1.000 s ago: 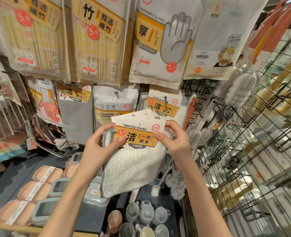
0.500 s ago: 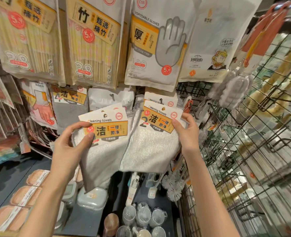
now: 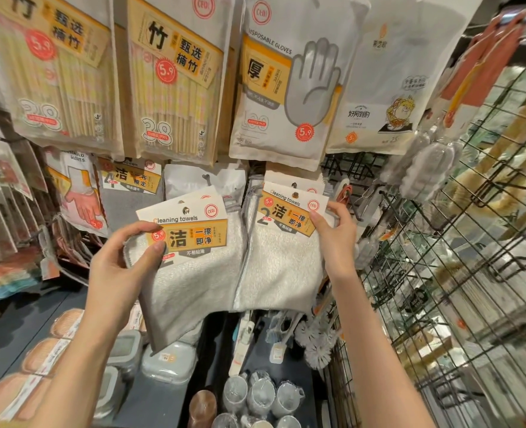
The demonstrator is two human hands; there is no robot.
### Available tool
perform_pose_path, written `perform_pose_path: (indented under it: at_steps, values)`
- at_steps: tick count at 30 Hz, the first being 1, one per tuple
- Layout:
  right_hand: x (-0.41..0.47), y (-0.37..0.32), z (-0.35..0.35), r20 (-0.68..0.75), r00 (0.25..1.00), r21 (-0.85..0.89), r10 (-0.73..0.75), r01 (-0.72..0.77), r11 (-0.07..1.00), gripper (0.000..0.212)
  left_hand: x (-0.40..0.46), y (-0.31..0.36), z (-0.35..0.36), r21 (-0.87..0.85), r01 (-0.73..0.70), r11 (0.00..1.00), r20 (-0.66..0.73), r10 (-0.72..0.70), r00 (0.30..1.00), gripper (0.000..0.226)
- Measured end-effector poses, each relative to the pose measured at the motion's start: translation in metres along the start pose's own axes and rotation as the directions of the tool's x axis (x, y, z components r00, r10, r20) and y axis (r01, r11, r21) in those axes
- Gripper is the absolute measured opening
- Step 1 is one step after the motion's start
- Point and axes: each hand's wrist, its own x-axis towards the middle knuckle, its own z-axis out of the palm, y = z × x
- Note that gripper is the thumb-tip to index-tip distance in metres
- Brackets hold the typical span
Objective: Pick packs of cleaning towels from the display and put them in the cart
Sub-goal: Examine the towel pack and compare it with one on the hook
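Note:
My left hand (image 3: pixel 118 270) grips a pack of grey cleaning towels (image 3: pixel 190 273) by its white and orange header card, held free of the display. My right hand (image 3: pixel 336 236) pinches the header card of a second towel pack (image 3: pixel 283 261), which sits at the hook with more towel cards (image 3: pixel 295 184) behind it. The two packs hang side by side, edges touching. The cart is not in view.
Chopstick packs (image 3: pixel 169 78) and disposable gloves (image 3: pixel 286 88) hang above. A wire grid rack (image 3: pixel 440 273) with brushes stands at the right. Below lie sponges (image 3: pixel 55 344), lidded boxes (image 3: pixel 122 353), small cups (image 3: pixel 258 393) and brushes (image 3: pixel 314 341) on a dark shelf.
One second ago both hands held the packs together in front of me. Since then my left hand has drawn one pack to the left and my right hand has carried the other up to the hook.

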Motion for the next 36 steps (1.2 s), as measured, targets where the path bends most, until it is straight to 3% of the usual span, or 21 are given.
perform_pose_path:
  at_steps: [8, 15, 25, 36]
  values:
    - [0.013, 0.005, 0.015, -0.097, 0.995, -0.109, -0.016, 0.005, 0.994, 0.04, 0.0, 0.003, 0.005, 0.021, -0.023, 1.0, 0.003, 0.023, 1.0, 0.028]
    - [0.023, 0.011, 0.025, -0.157, 0.982, -0.273, -0.106, 0.06, 0.96, 0.035, 0.002, 0.003, 0.005, 0.037, -0.02, 0.999, 0.022, 0.02, 1.0, 0.027]
    - [0.038, 0.015, 0.033, -0.194, 0.974, -0.42, -0.118, 0.026, 0.907, 0.032, 0.003, 0.0, 0.009, 0.028, 0.013, 1.0, 0.051, -0.015, 0.999, 0.025]
    - [0.018, 0.012, 0.018, -0.194, 0.979, -0.376, -0.065, -0.013, 0.927, 0.049, 0.0, -0.005, 0.018, 0.035, 0.005, 0.999, 0.109, -0.009, 0.994, 0.025]
